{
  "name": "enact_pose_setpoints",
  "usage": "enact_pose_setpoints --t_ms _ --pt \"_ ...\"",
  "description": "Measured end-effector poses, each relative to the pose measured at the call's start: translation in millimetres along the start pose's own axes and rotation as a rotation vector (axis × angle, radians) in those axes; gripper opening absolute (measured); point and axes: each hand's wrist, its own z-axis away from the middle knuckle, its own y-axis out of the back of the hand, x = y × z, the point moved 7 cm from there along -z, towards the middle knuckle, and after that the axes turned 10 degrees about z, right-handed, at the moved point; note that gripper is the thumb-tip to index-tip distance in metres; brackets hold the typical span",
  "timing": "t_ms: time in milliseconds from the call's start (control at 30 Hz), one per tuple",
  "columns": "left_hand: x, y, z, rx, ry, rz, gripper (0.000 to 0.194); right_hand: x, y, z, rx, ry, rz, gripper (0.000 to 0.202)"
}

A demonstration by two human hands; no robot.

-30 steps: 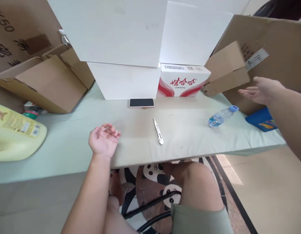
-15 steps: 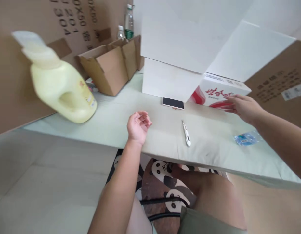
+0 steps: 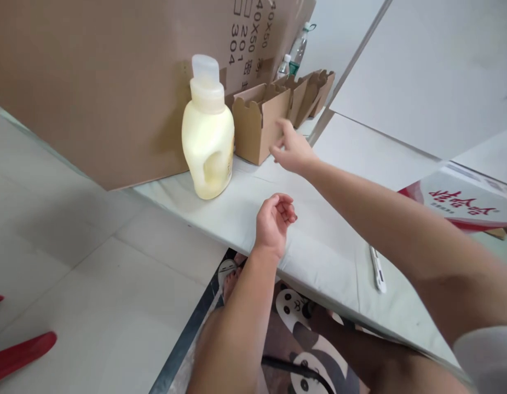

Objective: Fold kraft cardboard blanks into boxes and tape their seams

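My right hand (image 3: 293,150) reaches across the table with its fingers apart and nothing in them. It is in front of an open-topped brown cardboard box (image 3: 247,130); whether the fingertips touch the box I cannot tell. Palm up, my left hand (image 3: 274,223) hangs by the table's front edge, fingers loosely curled and holding nothing. To the left of both hands stands a pale yellow jug-shaped bottle (image 3: 196,137) with a handle and a translucent cap. A white utility knife (image 3: 378,272) lies on the table, its upper end close to my right forearm.
Behind the bottle rises a large printed carton (image 3: 126,93). Two clear plastic bottles, one with a green label (image 3: 293,67), stand at the back. A white box with red lettering (image 3: 462,202) is at the right. Panda-patterned fabric (image 3: 315,355) shows below the table (image 3: 237,219).
The view has turned left. My right hand has left the white and red box and moved over to the brown cardboard box. My left hand keeps its loose curl.
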Motion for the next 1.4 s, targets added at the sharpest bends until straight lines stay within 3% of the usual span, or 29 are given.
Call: enact_pose_setpoints --t_ms 67,167,267,367,433,500,567,633,700,767,867,933,967,1100,1200,1267,1400 --pt "-1 0.8 -3 0.008 0.013 0.005 0.027 -25 4 -30 0.067 0.032 0.064 0.075" --pt "-6 -0.4 -4 -0.013 0.035 -0.003 0.025 -37 5 -59 0.021 -0.004 0.164 0.066" --pt "-10 -3.4 -3 -0.044 0.033 -0.020 0.023 -23 5 -65 0.001 -0.058 0.298 0.041" --pt "-11 -6.3 -1 -0.058 0.027 -0.018 0.025 4 9 -50 0.075 -0.047 0.377 0.025" --pt "-6 -2.7 -2 -0.006 -0.023 -0.013 0.026 25 17 -28 0.123 -0.027 0.352 0.020" --pt "7 9.3 -2 0.127 -0.173 -0.028 0.025 45 32 7 0.164 -0.015 0.306 0.017" --pt "23 24.1 1 0.276 -0.372 -0.065 0.024 61 51 55 0.186 0.002 0.275 0.015" --pt "33 32.6 3 0.338 -0.515 -0.121 0.024 73 74 115 0.245 0.016 0.271 0.013" --pt "36 31.3 3 0.305 -0.590 -0.222 0.023 85 95 181 0.392 0.024 0.261 0.011" --pt "31 18.3 4 0.186 -0.622 -0.360 0.017 98 109 244 0.593 0.055 0.218 0.014" --pt "7 -15.8 9 -0.119 -0.563 -0.510 0.020 127 98 306 0.683 0.055 -0.002 0.019" --pt "-13 -35.0 12 -0.273 -0.494 -0.548 0.026 147 80 325 0.678 0.007 -0.171 0.025" --pt "-20 -40.0 13 -0.290 -0.476 -0.557 0.028 155 69 330 0.678 -0.034 -0.253 0.027" --pt "-31 -40.6 4 -0.125 -0.508 -0.600 0.029 174 39 334 0.749 -0.214 -0.469 0.034" --pt "-34 -46.4 -4 -0.112 -0.590 -0.636 0.026 172 22 324 0.643 -0.313 -0.633 0.055" --pt "-34 -51.4 -8 -0.119 -0.648 -0.633 0.024 167 18 315 0.548 -0.303 -0.743 0.054" --pt "-36 -55.1 -15 -0.090 -0.711 -0.581 0.029 159 30 307 0.486 -0.164 -0.764 0.031"
